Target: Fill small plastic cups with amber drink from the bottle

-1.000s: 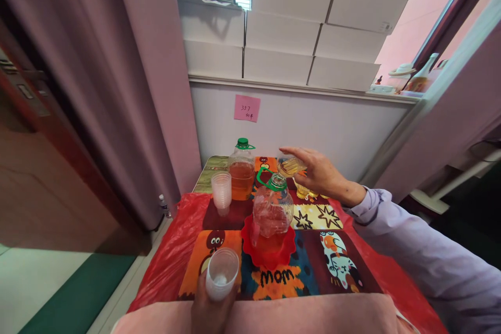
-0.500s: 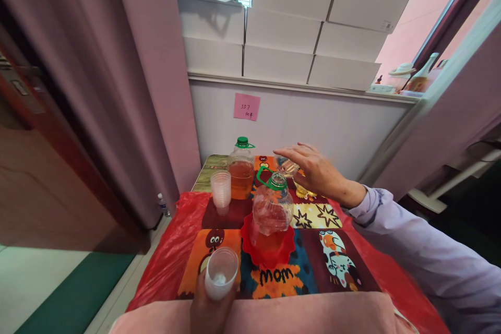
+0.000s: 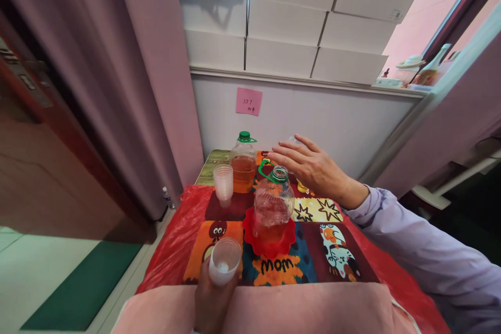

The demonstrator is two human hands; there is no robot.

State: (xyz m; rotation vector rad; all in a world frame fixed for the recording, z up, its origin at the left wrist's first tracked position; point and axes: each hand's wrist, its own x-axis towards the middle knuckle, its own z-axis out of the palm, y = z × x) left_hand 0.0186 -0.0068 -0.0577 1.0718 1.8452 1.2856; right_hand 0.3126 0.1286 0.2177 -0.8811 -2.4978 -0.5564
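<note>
My left hand [image 3: 213,297], at the front of the table, is closed around a translucent plastic cup [image 3: 225,261] whose mouth faces up. My right hand [image 3: 319,169] is raised beside and behind an uncapped clear jug [image 3: 274,201] with a green ring handle. Its fingers curve around a clear plastic vessel [image 3: 293,141], mostly hidden by the hand; I cannot make out its kind. The jug's base is at a red scalloped bowl [image 3: 288,240], and amber colour shows low down there. A stack of clear cups [image 3: 223,185] stands to the left.
A green-capped jug of amber liquid [image 3: 243,167] stands behind the cup stack. A patterned mat [image 3: 309,266] and red plastic sheet [image 3: 162,250] cover the table. White boxes [image 3: 282,52] are stacked behind; a small bottle [image 3: 168,198] is beyond the table's left side.
My right hand has turned, and the clear vessel, earlier by the jug's mouth below the fingers, now shows above them. My left hand still holds the cup. The view has shifted slightly.
</note>
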